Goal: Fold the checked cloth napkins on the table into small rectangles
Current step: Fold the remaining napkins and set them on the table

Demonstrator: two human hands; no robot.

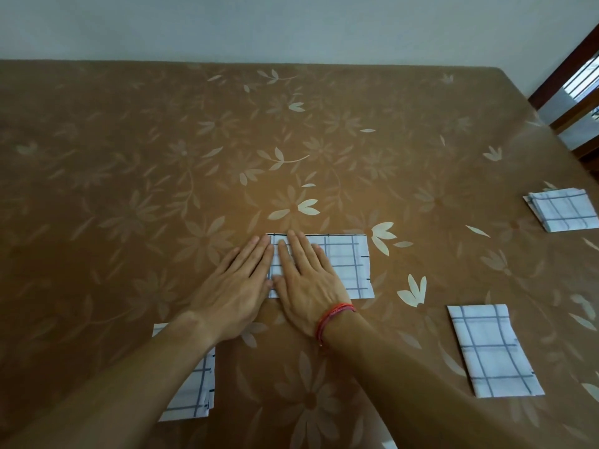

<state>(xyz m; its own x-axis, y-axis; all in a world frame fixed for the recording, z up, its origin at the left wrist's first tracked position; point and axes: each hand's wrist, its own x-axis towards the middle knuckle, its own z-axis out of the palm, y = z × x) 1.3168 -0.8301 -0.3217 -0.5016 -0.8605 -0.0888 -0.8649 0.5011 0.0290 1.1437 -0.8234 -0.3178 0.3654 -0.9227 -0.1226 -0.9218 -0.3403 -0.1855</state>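
Napkins lying on the brown floral tablecloth [162, 157], four separate spots counting the far right stack [565, 212] of perhaps two, middle napkin [343, 264] lying under the left hand [238, 286] and right hand [306, 280], both pressing flat with fingers extended, gripping nothing, red wrist thread [334, 317] circling the right wrist

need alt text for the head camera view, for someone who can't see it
Both hands, left and right, press flat on the left end of a checked napkin on a brown floral tablecloth. Three other checked napkins lie around: near left, near right, far right.
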